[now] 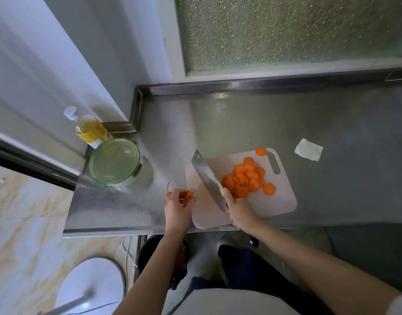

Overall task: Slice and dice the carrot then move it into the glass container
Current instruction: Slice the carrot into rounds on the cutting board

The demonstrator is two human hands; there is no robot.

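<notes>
Spanning the middle of the view, a steel counter [331, 133] is seen beneath a frosted window. A pale pink cutting board [281, 201] is laid at its near edge. At the counter's left end the glass container [115, 161] is set, closed by a green lid, with a bottle [88, 128] of yellow liquid just behind it. A broad cleaver [205, 173] is held over the left part of the board, its blade slanted away to the left; whether its edge touches the board cannot be told. Its handle is gripped by the right hand [240, 210], fingers wrapped round it. The left hand [178, 208] is held above the counter just left of the board, its fingers curled round a carrot end [188, 196]. A heap of round carrot slices [245, 178] is piled on the board's right half, beside the blade, with one stray slice [260, 151] at the far edge by the handle slot. A folded white paper [308, 149] is left on the counter beyond the board.
</notes>
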